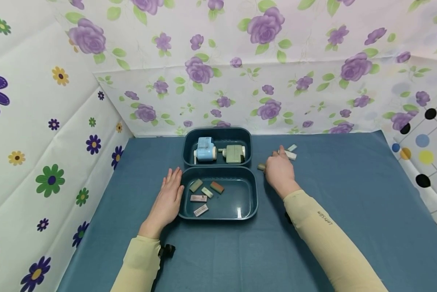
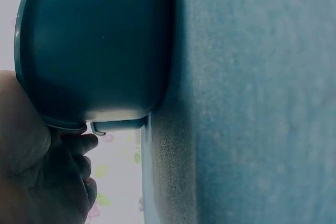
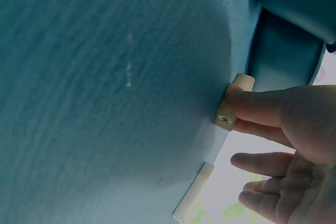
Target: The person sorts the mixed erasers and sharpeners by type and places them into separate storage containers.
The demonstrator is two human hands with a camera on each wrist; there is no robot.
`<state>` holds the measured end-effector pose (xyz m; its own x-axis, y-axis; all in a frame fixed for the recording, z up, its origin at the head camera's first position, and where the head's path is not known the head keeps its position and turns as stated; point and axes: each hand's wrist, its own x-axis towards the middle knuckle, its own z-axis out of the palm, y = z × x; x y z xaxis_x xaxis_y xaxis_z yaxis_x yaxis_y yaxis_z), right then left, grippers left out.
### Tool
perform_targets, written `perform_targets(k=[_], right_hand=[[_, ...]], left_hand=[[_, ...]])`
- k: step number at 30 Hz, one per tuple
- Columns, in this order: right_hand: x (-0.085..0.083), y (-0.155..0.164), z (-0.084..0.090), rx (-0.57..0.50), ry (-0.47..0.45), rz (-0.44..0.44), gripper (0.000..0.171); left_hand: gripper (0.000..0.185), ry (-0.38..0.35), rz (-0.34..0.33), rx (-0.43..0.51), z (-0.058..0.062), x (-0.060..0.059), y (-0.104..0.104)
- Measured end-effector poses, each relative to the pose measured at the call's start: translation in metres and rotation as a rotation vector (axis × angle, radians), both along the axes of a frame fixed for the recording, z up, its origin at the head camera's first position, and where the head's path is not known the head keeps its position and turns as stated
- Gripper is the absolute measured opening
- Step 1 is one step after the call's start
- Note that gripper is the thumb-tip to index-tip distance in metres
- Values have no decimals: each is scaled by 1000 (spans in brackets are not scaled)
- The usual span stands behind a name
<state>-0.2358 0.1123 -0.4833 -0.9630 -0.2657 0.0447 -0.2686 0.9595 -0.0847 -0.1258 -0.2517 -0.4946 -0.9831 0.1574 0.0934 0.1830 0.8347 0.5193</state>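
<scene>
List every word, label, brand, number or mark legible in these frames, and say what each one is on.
Small dark lettering on the right sleeve, head view: a short word, too small to read for certain.
A dark mark on the end face of the cream eraser pinched by the right hand, right wrist view: blurred, not readable.
Erasers in the near tray: a pink one and a white one seem to carry print, too small to read.
Nothing else bears text.

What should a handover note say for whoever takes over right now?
Left hand: flat, fingers straight, against the near tray.
Right hand: pinching a beige eraser on the cloth, right of the trays.
Done: five erasers lie in the near tray; two sharpeners sit in the far tray.
Left, likely: the pinched eraser plus two more pieces beyond the right hand.
</scene>
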Motion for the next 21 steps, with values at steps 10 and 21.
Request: perform_targets(k=[10,21], right_hand=[[3,0,13,112,-59,115,14],[-5,7,9,50,-88,88,18]], left_hand=[[56,10,0,7,2,-1,-2],[56,10,-5,19,-1,0,-1]])
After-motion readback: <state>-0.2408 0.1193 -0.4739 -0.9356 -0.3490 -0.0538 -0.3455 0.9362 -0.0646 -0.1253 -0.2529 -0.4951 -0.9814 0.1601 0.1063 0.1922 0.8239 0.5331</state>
